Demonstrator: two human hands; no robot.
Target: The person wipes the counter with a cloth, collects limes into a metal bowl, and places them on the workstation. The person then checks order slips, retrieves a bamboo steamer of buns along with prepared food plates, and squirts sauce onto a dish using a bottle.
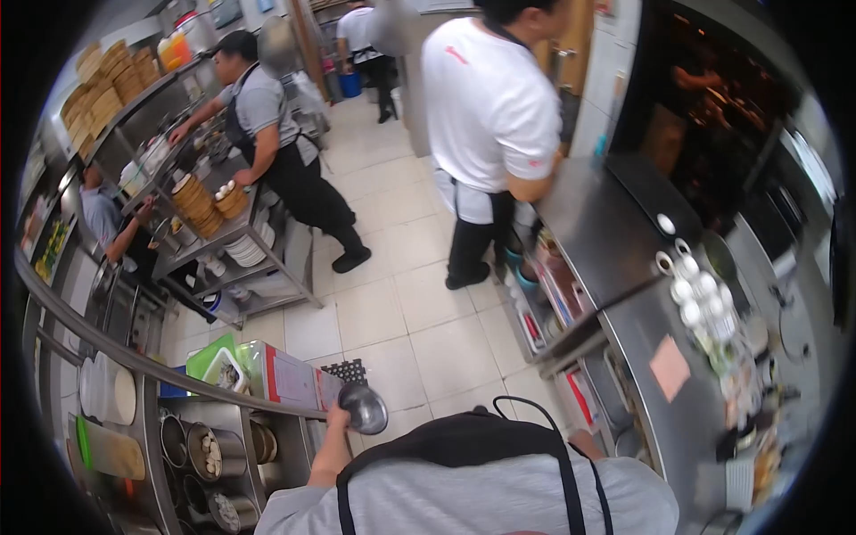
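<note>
My left hand is closed on the rim of a shiny metal bowl, held out low at my left side. The bowl's inside faces up and I see nothing in it. Beside it stands a white and red box, close to a green-edged tub. Of my right arm only a short stretch of skin shows past my apron. The right hand itself is out of sight.
A metal shelf rail runs along my left above pots. On my right is a steel counter with stacked white cups. A person in white stands ahead; another works at a steel rack. Tiled floor lies between.
</note>
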